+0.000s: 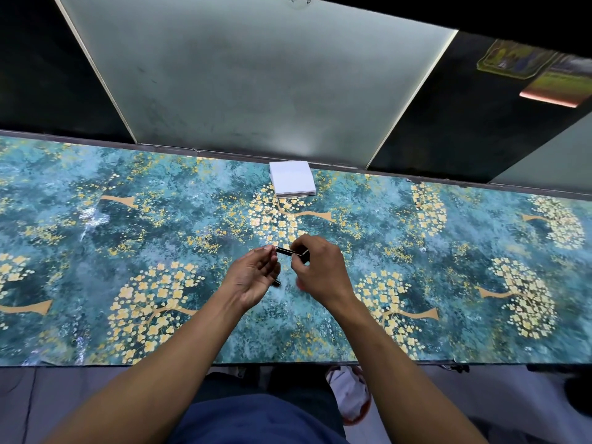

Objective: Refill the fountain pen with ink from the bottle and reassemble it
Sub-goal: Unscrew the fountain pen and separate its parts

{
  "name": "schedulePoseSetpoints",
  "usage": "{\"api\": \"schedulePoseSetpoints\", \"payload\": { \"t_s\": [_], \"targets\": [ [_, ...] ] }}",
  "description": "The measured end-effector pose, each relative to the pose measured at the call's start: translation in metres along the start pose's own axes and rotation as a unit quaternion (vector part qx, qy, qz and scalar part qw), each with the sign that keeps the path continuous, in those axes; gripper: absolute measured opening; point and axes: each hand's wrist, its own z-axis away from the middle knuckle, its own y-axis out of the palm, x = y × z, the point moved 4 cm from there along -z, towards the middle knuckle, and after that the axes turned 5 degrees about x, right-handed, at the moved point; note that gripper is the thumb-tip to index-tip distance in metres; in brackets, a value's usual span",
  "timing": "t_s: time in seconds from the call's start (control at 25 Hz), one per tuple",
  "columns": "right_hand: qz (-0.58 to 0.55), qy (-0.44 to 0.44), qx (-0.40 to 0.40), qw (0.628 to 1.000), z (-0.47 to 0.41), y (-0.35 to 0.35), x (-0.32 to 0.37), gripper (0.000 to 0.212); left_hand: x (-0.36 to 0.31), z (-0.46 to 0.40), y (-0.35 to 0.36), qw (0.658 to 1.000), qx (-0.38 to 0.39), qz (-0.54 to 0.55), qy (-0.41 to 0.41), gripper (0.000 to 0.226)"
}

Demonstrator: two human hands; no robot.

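Observation:
A black fountain pen [284, 251] with a gold clip is held level above the middle of the table between both hands. My left hand [253, 277] pinches its left end with thumb and fingertips, palm turned up. My right hand [320, 267] grips its right end from above, covering that part of the pen. A small dark piece [276, 282] shows just below my left hand's fingers; I cannot tell what it is. No ink bottle is in view.
The table [128, 251] wears a teal cloth printed with golden trees. A white paper pad [292, 183] lies at the far edge, against a frosted glass partition [250, 84]. A bin with white waste [350, 395] stands on the floor under the near edge.

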Motion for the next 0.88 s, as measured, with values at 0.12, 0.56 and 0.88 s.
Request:
{"api": "schedulePoseSetpoints", "payload": {
  "t_s": [0.12,0.56,0.88],
  "targets": [
    [-0.014,0.015,0.011,1.000,0.005,0.005,-0.002,0.010,-0.003,-0.001,-0.005,0.999,-0.012,-0.027,0.013,0.004],
    [-0.028,0.001,0.009,1.000,0.010,0.006,-0.001,0.015,0.013,0.004,-0.011,0.998,-0.002,-0.060,-0.020,0.005],
    [-0.036,0.005,-0.018,0.999,0.013,0.000,-0.001,0.014,0.017,0.001,-0.011,0.999,-0.001,-0.050,-0.015,0.008]
  ]
}}
